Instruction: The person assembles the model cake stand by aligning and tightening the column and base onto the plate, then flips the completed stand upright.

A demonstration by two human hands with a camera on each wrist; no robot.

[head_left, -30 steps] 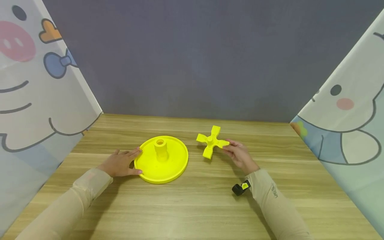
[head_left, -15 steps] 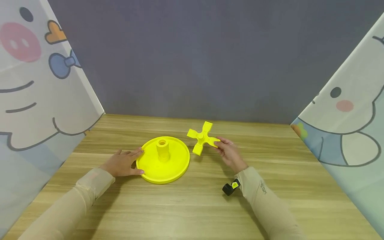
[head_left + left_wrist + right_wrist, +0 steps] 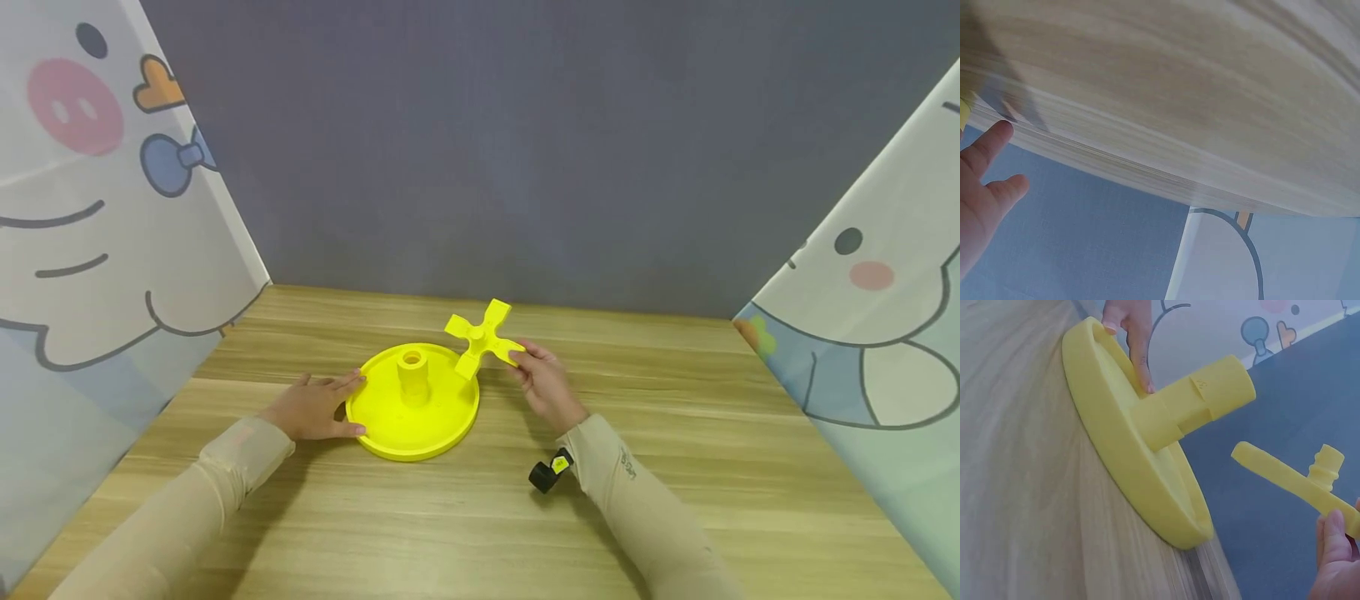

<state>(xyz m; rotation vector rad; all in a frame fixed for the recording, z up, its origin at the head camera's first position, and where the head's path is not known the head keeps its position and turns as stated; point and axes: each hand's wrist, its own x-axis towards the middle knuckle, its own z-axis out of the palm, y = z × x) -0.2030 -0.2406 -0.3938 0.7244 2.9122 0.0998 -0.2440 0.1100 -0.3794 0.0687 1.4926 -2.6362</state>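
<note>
A yellow round base (image 3: 386,433) lies on the wooden table, and a hollow post (image 3: 413,382) stands upright from its middle. At its left edge my left hand (image 3: 313,408) rests with fingers and thumb spread, touching the rim. My right hand (image 3: 546,387) pinches one arm of a yellow four-armed cross piece (image 3: 480,337), held in the air over the right rim of the base. In the right wrist view a short ribbed peg (image 3: 1325,467) sticks up from the cross piece, apart from the post. The left wrist view shows only part of the left hand (image 3: 982,181).
The wooden table (image 3: 420,533) stretches around the base. A dark grey panel (image 3: 480,150) closes off the back, and cartoon-printed panels (image 3: 97,250) flank both sides. A black strap device (image 3: 551,471) sits at the right wrist.
My right hand has carried the cross piece leftward and slightly up, from beside the base to over its right rim. The left hand keeps its place on the base.
</note>
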